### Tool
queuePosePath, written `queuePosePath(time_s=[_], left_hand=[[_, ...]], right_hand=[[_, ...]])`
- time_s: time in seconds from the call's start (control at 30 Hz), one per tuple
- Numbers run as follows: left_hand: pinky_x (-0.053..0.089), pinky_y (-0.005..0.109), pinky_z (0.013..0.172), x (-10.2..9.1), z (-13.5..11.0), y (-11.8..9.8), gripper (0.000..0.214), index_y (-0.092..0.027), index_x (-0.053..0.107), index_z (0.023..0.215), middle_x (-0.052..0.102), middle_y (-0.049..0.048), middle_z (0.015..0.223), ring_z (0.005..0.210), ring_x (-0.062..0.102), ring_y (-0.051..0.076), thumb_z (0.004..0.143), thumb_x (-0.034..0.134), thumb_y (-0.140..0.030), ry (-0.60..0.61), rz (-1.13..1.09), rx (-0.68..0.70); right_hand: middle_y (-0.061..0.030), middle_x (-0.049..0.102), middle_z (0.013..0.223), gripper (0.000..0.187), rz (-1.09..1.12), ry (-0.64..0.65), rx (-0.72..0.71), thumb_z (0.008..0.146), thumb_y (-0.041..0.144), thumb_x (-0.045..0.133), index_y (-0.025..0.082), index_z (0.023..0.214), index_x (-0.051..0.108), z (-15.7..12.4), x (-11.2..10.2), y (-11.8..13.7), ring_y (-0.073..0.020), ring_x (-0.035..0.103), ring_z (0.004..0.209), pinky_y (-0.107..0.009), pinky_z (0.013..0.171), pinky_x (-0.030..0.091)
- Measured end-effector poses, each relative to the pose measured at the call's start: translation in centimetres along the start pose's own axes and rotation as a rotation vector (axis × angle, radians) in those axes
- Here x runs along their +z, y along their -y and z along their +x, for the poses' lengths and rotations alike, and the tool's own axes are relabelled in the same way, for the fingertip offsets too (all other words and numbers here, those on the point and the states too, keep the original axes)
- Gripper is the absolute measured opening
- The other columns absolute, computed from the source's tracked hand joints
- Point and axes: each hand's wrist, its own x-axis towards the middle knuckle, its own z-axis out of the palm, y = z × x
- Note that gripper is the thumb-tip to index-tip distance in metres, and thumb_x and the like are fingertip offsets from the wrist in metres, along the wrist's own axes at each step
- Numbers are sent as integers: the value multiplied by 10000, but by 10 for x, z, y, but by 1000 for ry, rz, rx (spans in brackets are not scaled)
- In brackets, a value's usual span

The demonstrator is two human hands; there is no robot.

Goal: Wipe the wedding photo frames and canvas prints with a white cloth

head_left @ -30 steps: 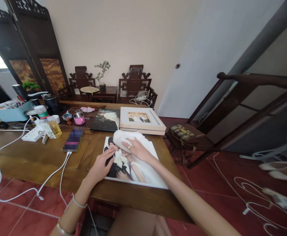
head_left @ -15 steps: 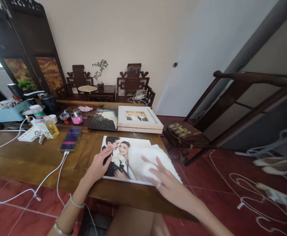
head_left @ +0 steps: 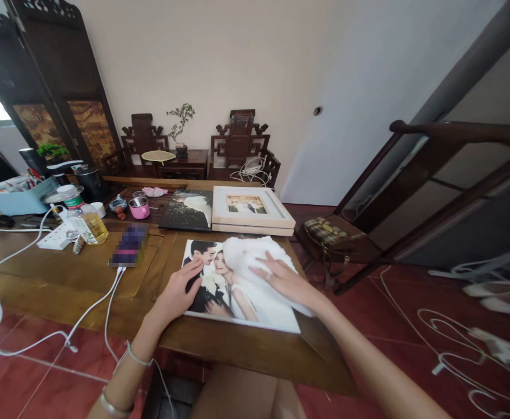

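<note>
A photo panel (head_left: 217, 297) showing a couple in wedding clothes lies face up near the table's front edge. My left hand (head_left: 185, 285) rests flat on its left side, fingers stretched out, holding no object. Over the panel's upper right part lies a fluffy white cloth (head_left: 241, 251). My right hand (head_left: 283, 278) has hold of this cloth and presses it against the picture, its fingers partly spread over the fabric. The cloth hides part of the photo and overhangs the panel's right edge.
Behind the panel are a dark picture (head_left: 182, 210) and stacked pale frames (head_left: 255, 224). On the wooden table (head_left: 167, 331) to the left are a phone (head_left: 128, 247) with white cables, an oil bottle (head_left: 93, 226), a power strip (head_left: 54, 237) and a pink cup (head_left: 139, 209). A chair (head_left: 359, 241) stands right.
My right hand and the white cloth have moved up and slightly left across the panel, uncovering its lower right corner. My left hand stays in place on the panel.
</note>
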Motion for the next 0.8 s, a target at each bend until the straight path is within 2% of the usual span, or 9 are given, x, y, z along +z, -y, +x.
queuePosePath(time_s=[0.1, 0.2, 0.3, 0.47, 0.57, 0.67, 0.8], left_hand=[[355, 408, 1074, 0, 0, 0, 379, -192, 542, 1245, 519, 74, 1324, 1265, 441, 209, 877, 450, -210, 2, -11, -7], [365, 416, 1066, 0, 1, -1, 379, -200, 539, 1247, 524, 71, 1319, 1257, 452, 211, 879, 449, -208, -9, -20, -5], [368, 425, 1063, 0, 1, -1, 378, -201, 544, 1242, 529, 71, 1314, 1252, 458, 216, 875, 454, -206, -19, -20, -4], [358, 413, 1072, 2, 1, -1, 390, -179, 533, 1254, 526, 84, 1317, 1259, 450, 214, 875, 446, -207, -8, 3, -26], [364, 421, 1067, 3, 1, 0, 380, -178, 541, 1244, 523, 87, 1319, 1257, 452, 215, 879, 440, -204, -16, 3, -8], [368, 431, 1064, 3, 1, 1, 385, -188, 533, 1253, 524, 81, 1318, 1253, 457, 217, 879, 442, -201, -28, -3, 9], [367, 432, 1065, 1, 1, 0, 386, -194, 527, 1259, 510, 78, 1331, 1253, 457, 217, 882, 443, -213, -13, -19, 8]], right_hand=[[-60, 416, 1406, 557, -13, -79, -31, 883, 575, 323, 209, 1240, 543, 29, -2, -4, -321, 121, 1368, -550, 1095, 130], [-51, 499, 1342, 470, -38, -111, -71, 891, 516, 345, 223, 1172, 582, 27, 4, 0, -311, 196, 1355, -557, 1100, 119], [-48, 501, 1340, 359, -108, -114, -175, 899, 399, 357, 227, 1109, 592, -6, 17, 10, -287, 244, 1345, -562, 1103, 112], [-88, 317, 1456, 263, -220, -4, -302, 895, 302, 377, 190, 896, 615, -82, 36, 39, -288, 192, 1359, -569, 1091, 154], [-77, 377, 1428, 232, -222, 96, -350, 893, 283, 408, 211, 882, 628, -98, 37, 52, -271, 243, 1345, -542, 1104, 144], [-76, 447, 1384, 270, -199, 78, -347, 905, 326, 398, 215, 991, 629, -76, 33, 52, -266, 270, 1338, -536, 1102, 159], [-90, 567, 1261, 329, -195, -25, -389, 921, 267, 328, 206, 1069, 615, -10, 27, 45, -267, 360, 1292, -575, 1080, 123]])
